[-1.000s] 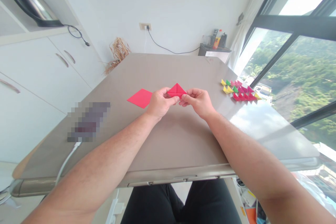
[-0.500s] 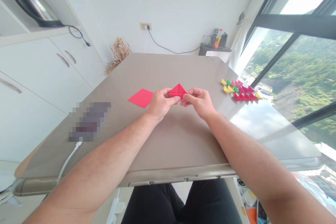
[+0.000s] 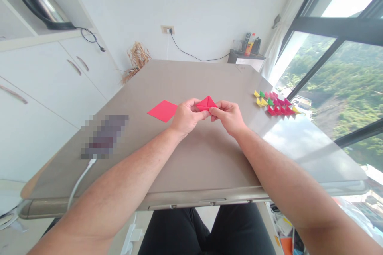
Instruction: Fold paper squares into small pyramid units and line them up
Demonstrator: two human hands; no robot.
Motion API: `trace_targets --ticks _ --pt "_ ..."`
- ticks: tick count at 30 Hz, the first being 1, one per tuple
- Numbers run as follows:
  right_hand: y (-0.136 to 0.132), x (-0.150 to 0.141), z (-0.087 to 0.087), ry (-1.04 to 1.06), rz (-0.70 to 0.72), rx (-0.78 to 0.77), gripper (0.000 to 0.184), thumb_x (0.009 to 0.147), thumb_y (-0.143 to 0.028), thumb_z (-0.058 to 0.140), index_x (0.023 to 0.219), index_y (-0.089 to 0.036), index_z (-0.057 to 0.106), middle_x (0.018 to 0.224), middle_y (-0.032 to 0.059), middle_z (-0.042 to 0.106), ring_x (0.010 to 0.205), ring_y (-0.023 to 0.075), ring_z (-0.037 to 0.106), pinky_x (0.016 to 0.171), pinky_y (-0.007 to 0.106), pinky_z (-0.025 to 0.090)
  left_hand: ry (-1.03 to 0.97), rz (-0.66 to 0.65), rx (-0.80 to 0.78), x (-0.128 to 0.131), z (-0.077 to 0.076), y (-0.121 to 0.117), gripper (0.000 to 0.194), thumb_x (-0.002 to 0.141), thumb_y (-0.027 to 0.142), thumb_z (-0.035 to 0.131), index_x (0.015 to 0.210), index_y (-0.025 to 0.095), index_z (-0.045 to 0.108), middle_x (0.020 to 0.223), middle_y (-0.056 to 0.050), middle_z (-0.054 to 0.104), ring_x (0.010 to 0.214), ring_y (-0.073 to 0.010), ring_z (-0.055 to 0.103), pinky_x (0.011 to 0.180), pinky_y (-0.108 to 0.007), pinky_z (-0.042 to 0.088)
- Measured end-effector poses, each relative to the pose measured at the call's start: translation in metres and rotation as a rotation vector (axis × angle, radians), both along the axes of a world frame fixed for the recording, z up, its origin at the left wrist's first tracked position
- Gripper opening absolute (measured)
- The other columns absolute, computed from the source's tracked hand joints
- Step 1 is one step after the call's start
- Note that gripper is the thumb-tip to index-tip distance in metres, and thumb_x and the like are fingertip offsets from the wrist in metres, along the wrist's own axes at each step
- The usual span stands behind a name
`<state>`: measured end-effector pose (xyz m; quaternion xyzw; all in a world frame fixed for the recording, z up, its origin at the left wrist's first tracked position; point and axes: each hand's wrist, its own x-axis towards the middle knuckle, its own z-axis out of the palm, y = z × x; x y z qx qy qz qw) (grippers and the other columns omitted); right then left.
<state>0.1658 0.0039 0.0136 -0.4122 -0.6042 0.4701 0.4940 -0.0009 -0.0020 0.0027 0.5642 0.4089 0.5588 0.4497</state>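
A folded red paper (image 3: 207, 104) is held up between the two hands, over the middle of the tabletop (image 3: 194, 159), with its peak pointed away from the person. Its near left edge is pinched by the left hand (image 3: 186, 116) and its near right edge by the right hand (image 3: 229, 114); each grip is narrow, closed on the paper with the thumb laid on top. By this two-sided hold the layers are probably kept aligned and the creases pressed flat, while the centre crease is left exposed to view.

A flat red sheet (image 3: 161, 110) is laid just beyond the left hand, its right corner hidden by that hand; it is perhaps placed there for easy reach. Small folded pieces (image 3: 279, 109) in yellow, green, pink and red are lined up in rows at the right, near the window, apparently so that the working area is not crowded.
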Motion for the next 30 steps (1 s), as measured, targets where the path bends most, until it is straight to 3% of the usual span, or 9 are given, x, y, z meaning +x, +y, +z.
trace_targets --ticks 10,24,30 --pt "-0.0013 -0.0046 0.0002 0.047 0.03 0.007 0.008 0.071 -0.025 0.074 0.067 -0.02 0.07 0.066 -0.001 0.066 0.065 0.0137 0.06 0.063 0.029 0.052 0.051 -0.016 -0.032 -0.0014 -0.0014 0.0006 0.038 0.068 0.034 0.088 0.098 0.02 0.07 0.086 -0.004 0.077 0.08 -0.0201 0.071 0.079 -0.036 0.054" --pt "0.0014 -0.0034 -0.0038 0.051 0.006 0.0 0.018 0.074 -0.035 0.078 0.07 -0.02 0.07 0.066 -0.0002 0.065 0.064 0.0146 0.061 0.062 0.029 0.053 0.036 -0.01 0.002 -0.0013 -0.0024 0.0003 0.028 0.071 0.036 0.085 0.082 0.018 0.066 0.072 -0.003 0.073 0.067 -0.0167 0.066 0.068 -0.033 0.053" --pt "0.0049 -0.0016 -0.0071 0.019 -0.023 0.008 0.024 0.075 -0.043 0.079 0.072 -0.02 0.07 0.07 0.001 0.067 0.064 0.0148 0.061 0.065 0.031 0.055 -0.061 0.04 -0.063 -0.0035 0.0007 0.0016 0.025 0.072 0.036 0.082 0.083 0.016 0.07 0.079 -0.007 0.075 0.072 -0.0192 0.07 0.068 -0.034 0.056"
